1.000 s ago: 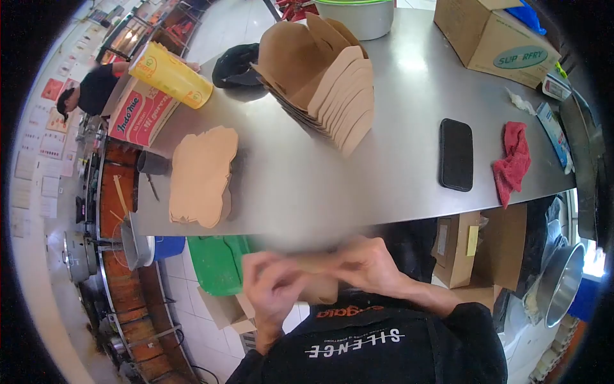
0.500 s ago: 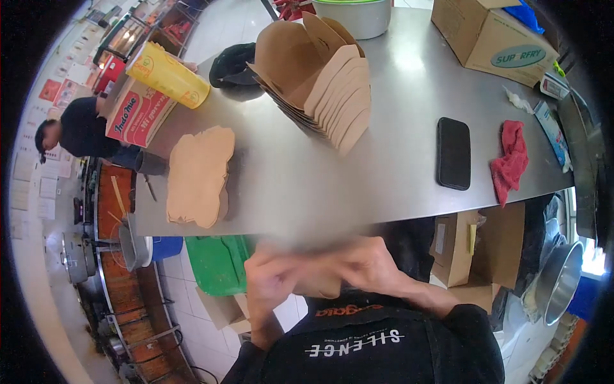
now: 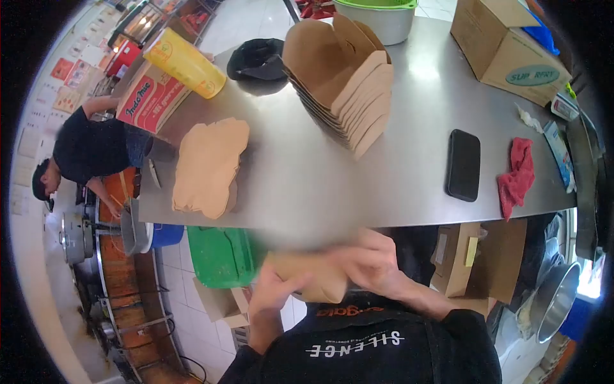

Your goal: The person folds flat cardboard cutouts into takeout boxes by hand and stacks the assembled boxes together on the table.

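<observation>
Low in the head view, just off the table's near edge, I hold a brown paper food box [image 3: 323,280] in front of my chest. My left hand [image 3: 276,289] grips its left side, thumb across the paper. My right hand [image 3: 369,261] has its fingers closed on the right side. A blurred patch hides the box's upper part. Beyond my hands, a nested stack of folded brown food boxes [image 3: 320,64] stands on the steel table [image 3: 409,173]. To the left lies a pile of flat brown paper blanks [image 3: 210,168].
A black phone [image 3: 464,165] and a red cloth [image 3: 516,176] lie on the right. An Indomie carton [image 3: 150,102], a yellow roll [image 3: 185,63] and a black cap-like item [image 3: 257,61] sit at the left. A Superfry carton [image 3: 505,51] stands far right. A co-worker [image 3: 93,144] is at the left.
My hands have moved slightly apart, showing more of the box. The whole view has shifted a little. The co-worker at the left now leans over with an arm reaching toward the counter.
</observation>
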Available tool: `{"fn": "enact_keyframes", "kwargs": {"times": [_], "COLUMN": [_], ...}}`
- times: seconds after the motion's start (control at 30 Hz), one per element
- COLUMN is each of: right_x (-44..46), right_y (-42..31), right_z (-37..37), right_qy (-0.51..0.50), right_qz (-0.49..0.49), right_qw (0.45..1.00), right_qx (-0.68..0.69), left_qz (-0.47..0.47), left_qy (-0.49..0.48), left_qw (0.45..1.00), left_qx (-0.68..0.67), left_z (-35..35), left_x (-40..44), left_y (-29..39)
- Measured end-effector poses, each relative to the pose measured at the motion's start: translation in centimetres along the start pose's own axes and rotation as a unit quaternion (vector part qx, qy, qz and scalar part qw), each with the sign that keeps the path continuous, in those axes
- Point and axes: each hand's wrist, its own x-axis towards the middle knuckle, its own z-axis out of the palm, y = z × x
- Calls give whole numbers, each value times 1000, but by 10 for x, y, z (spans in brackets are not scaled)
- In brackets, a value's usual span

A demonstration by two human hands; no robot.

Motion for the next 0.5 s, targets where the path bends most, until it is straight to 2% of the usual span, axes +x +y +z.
{"fn": "enact_keyframes", "kwargs": {"times": [0.07,0.27,0.5], "right_x": [3,10,3], "right_y": [1,2,21], "right_z": [-8,-38,-32], "right_qy": [-52,-168,-150], "right_qz": [-53,-126,-139], "right_qw": [997,976,979], "right_qx": [-37,-66,-11], "left_qz": [-14,-119,-131], "left_qy": [1,-57,-80], "left_qw": [999,985,981], "left_qx": [-45,-108,-121], "left_z": [2,1,7], "left_x": [3,14,20], "left_y": [1,-17,-5]}}
